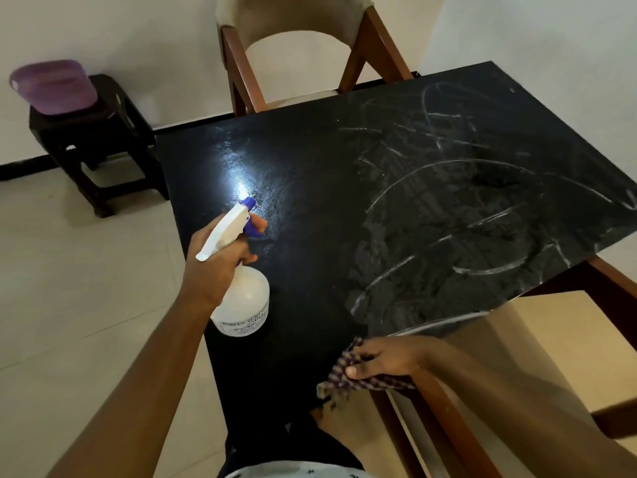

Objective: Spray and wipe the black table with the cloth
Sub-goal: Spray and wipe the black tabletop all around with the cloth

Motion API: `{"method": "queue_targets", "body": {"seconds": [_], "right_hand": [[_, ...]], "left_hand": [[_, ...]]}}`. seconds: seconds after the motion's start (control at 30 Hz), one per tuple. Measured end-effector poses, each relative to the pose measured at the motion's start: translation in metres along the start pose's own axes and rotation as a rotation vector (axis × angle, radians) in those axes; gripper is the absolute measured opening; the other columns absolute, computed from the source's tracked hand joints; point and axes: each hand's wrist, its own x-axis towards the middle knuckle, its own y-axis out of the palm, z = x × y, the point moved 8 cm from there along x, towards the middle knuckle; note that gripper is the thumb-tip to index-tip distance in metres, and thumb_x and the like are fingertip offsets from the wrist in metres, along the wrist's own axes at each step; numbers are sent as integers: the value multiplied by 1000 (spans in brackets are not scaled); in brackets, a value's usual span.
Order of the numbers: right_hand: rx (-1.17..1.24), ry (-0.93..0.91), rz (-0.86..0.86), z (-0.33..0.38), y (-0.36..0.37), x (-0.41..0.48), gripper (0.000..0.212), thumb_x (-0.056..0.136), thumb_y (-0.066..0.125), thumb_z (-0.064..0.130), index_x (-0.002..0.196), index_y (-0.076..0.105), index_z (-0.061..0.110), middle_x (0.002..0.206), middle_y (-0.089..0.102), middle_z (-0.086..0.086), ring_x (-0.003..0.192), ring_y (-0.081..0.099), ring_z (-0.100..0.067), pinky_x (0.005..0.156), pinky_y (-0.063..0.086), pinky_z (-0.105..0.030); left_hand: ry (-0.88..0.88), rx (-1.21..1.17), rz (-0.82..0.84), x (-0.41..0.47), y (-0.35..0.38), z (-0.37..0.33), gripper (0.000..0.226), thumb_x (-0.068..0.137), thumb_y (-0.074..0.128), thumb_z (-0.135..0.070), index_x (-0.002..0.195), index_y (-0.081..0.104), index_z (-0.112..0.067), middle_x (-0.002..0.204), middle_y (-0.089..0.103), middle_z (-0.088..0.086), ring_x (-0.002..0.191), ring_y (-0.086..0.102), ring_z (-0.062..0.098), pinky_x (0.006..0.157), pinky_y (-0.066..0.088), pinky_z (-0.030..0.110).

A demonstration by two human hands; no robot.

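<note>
Left hand [217,267] aims a spray bottle [241,301] over the black table [310,188]; right hand [389,360] clutches the cloth [344,377].

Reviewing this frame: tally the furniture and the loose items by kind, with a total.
Tables: 1, the black table
Chairs: 2, chair and second chair
Stools: 1, stool
Spray bottles: 1, spray bottle
Cloths: 1, cloth
Purple tubs: 1, tub
Total: 7

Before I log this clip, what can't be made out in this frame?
- Label on the spray bottle: head view, print too small and blurred to read.
- Trigger squeeze: the left hand wraps the neck, so its grip hides whether it is pressed.
- Cloth: mostly under the right hand, full size hidden.
- Table: right corner cut off by the frame edge.
</note>
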Motion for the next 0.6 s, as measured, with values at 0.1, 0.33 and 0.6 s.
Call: {"method": "queue_targets", "body": {"seconds": [0.1, 0.33, 0.6], "right_hand": [[91, 115, 77, -19, 7, -24, 40, 95, 48, 47, 122, 59, 20, 114, 62, 3, 104, 59, -12, 88, 43, -20], [900, -139, -408, -62, -49, -99, 82, 43, 86, 61, 105, 69, 9, 103, 72, -13, 91, 70, -24, 70, 56, -28], [1313, -384, -1224, -90, -83, -130, 51, 79, 60, 55, 111, 63, 15, 111, 71, -4, 104, 66, -22, 92, 53, -36]], "left_hand": [[-65, 18, 61, -21, 6, 2, 43, 73, 49, -1, 89, 72, -33, 99, 73, -5, 101, 66, 18, 71, 58, 32], [-386, 47, 193, -79, 34, 27, 39, 74, 54, 6, 99, 70, -19, 97, 74, -4, 98, 67, 14, 75, 53, 34], [-688, 319, 282, -117, 72, 63, 18, 82, 58, -2, 96, 68, -9, 86, 70, 10, 77, 64, 18, 62, 49, 28]]}}
